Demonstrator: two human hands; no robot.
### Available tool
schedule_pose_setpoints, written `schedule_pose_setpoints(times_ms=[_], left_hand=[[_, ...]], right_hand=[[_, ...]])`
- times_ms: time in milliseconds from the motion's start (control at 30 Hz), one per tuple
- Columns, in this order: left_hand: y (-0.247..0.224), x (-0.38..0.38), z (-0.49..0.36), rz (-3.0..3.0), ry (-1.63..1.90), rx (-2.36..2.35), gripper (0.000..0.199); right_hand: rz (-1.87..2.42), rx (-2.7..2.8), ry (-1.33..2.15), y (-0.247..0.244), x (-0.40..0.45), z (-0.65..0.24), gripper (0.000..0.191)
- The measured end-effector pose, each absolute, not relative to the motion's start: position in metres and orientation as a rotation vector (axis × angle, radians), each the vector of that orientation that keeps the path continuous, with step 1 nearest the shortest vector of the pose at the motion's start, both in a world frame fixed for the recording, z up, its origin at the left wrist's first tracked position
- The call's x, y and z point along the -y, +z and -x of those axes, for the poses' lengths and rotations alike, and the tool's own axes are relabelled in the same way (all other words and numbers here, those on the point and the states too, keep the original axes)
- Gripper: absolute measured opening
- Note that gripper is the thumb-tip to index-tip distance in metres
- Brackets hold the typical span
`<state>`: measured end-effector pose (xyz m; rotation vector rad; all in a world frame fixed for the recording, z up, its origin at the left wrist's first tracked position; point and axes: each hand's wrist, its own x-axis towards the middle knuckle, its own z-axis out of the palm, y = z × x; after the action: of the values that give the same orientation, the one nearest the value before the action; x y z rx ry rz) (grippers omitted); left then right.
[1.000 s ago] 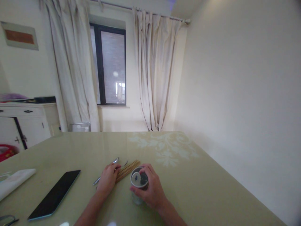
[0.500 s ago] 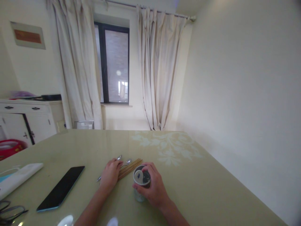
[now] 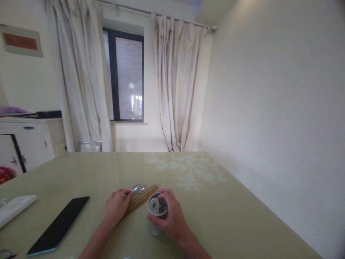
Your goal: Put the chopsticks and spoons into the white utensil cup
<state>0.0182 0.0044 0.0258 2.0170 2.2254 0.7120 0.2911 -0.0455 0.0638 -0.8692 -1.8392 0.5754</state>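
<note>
My right hand [image 3: 172, 217] is wrapped round the rim and side of a round cup-like container [image 3: 155, 228] standing on the table. A pale round piece [image 3: 154, 204] shows inside its rim. My left hand [image 3: 116, 208] is closed at the handles of two metal spoons [image 3: 135, 188], whose bowls point away from me; the grip itself is partly hidden by the fingers. Thin wooden sticks [image 3: 142, 198], chopstick-like, lie in a bundle between the two hands, touching or close beside the left hand.
On the greenish table [image 3: 231, 223] a black tablet or phone [image 3: 60, 225] lies to the left. A white object [image 3: 16, 210] is at the far left, with part of a pair of glasses [image 3: 7, 253] below. Behind are a white cabinet [image 3: 35, 144] and curtains [image 3: 178, 82].
The view has shifted slightly to the right. My left hand has moved left and back off the sticks, showing more of the spoons. My right hand still holds the container.
</note>
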Motion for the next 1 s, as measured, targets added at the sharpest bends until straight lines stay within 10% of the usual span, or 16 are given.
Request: schedule_pose_setpoints(times_ms=[400, 733, 1000], left_hand=[[0.022, 0.016, -0.048, -2.160, 0.346, -2.225, 0.084], [0.012, 0.014, -0.056, -2.255, 0.325, -2.108, 0.074], [0.045, 0.024, -0.075, -2.308, 1.246, -1.822, 0.049]], right_hand=[[0.869, 1.854, 0.548, 0.063, 0.045, -0.289, 0.051], [0.865, 1.884, 0.488, 0.066, 0.046, -0.290, 0.052], [0.867, 1.883, 0.514, 0.068, 0.046, -0.292, 0.050]])
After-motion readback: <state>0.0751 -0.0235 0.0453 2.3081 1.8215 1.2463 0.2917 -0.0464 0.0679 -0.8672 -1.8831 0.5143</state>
